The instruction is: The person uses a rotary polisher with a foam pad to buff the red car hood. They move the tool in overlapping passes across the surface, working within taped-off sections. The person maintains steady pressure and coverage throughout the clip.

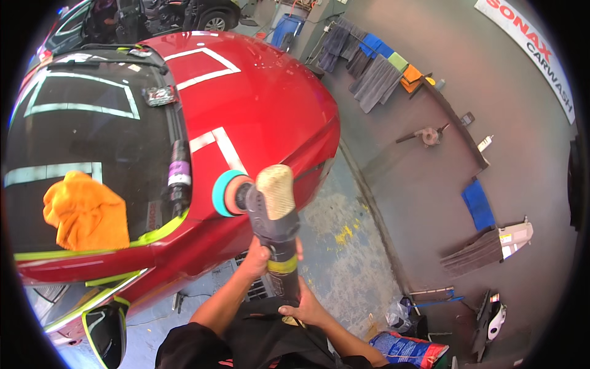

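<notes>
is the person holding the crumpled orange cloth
No, the left hand and right hand are both on the polisher, while the crumpled orange cloth lies on the windshield.

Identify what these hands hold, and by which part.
A handheld polisher: the left hand grips its dark body near the yellow band; the right hand holds its rear end.

Free room right of polisher (pixel 275 224); leftward, a bottle (pixel 179 175).

The polisher (pixel 274 226) partly hides the left hand (pixel 254 259) (and the right hand (pixel 311 307), too).
</notes>
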Motion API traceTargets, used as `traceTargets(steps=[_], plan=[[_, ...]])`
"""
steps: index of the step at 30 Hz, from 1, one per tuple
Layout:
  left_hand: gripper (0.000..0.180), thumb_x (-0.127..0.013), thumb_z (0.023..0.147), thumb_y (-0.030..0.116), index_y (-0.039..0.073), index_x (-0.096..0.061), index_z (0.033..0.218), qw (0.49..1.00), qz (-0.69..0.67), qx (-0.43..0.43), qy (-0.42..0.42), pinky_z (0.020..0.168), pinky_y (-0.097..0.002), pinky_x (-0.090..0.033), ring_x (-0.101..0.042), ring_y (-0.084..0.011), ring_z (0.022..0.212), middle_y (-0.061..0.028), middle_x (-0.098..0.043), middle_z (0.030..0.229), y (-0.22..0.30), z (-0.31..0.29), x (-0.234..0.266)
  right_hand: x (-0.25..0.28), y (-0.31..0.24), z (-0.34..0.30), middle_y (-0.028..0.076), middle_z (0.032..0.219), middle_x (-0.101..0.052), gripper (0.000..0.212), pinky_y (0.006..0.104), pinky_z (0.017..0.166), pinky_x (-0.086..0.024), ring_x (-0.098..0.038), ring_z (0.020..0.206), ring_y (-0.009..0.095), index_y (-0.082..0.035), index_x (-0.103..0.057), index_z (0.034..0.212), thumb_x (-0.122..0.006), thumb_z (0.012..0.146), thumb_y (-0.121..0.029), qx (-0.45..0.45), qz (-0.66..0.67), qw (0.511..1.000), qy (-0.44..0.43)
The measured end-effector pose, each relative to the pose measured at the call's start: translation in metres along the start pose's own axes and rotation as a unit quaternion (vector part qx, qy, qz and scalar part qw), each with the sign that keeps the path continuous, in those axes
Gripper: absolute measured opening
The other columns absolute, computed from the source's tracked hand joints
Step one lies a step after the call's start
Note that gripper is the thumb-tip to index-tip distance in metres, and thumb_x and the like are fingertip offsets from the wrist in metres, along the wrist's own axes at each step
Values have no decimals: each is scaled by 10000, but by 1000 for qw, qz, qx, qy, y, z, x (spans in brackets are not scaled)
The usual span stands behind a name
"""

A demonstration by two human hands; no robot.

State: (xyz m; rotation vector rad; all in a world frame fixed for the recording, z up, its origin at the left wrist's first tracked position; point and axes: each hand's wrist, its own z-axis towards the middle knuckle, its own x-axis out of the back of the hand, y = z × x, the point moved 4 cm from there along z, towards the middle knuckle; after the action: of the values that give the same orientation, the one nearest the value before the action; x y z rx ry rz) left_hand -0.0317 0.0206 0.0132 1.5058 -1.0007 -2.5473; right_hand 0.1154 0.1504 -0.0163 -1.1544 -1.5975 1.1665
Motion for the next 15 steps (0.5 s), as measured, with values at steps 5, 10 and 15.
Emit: traceTargets(steps=[5,10,15], plan=[[1118,-869,669,812,-7,-540,1356,995,70,46,-45,781,-371,-607,-740,-225,893,-152,-732,1025,-71,160,-8,138,-18,94,151,1422,-602,937,387,1119,-470,-593,1304,248,8,-414,1551,-942,837,-290,48,47,990,121],[1095,-731,789,867,-15,-525,1403,978,201,21,-58,913,-390,-571,-702,-242,1056,-173,-698,1150,-166,298,16,289,-36,158,94,1072,-710,605,340,873,-578,-714,943,177,16,-520,1322,-867,845,-119,78,100,984,124],[1037,-651,887,827,-31,-507,1452,936,329,-89,86,1176,-473,-399,-512,-317,1395,-205,-558,1442,-174,396,49,421,-96,266,74,1140,-647,645,356,897,-539,-632,1015,170,-13,-534,1349,-850,793,-95,133,-32,981,135]])
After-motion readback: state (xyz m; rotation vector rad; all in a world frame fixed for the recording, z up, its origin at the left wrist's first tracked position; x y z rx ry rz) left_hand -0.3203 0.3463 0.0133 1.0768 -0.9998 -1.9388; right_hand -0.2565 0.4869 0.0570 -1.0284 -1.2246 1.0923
